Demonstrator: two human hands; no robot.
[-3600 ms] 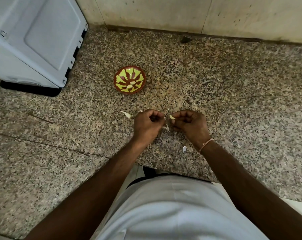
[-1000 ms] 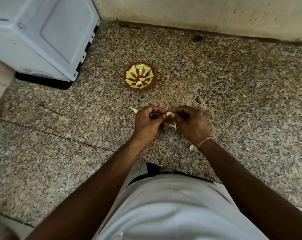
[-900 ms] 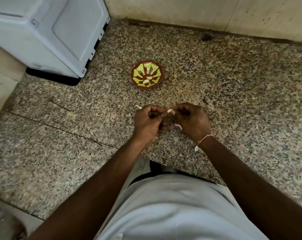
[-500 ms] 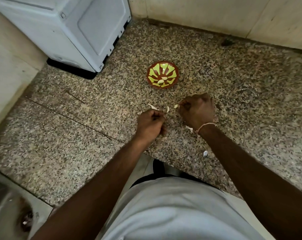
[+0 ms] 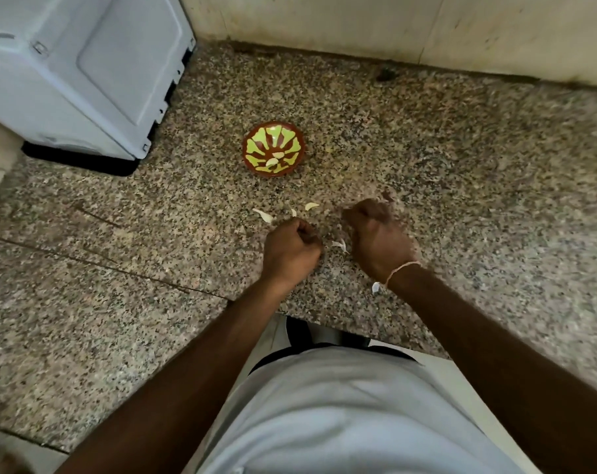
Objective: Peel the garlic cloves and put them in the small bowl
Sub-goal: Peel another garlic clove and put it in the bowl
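Right, both hands are down low over the speckled granite worktop, a small gap between them. Left hand is curled into a fist — whether it grips anything, I can't tell. Right hand is curled too and blurred, so its fingers give nothing away; a thin thread band sits at that wrist. Up ahead, the small bowl, brown with yellow-green petals, holds two pale peeled cloves. Between bowl and hands lies a scatter of pale bits — one curved piece, a longer sliver, a tiny one. Another scrap sits between the hands, and one more beside the right wrist. White appliance stands far left by the wall.
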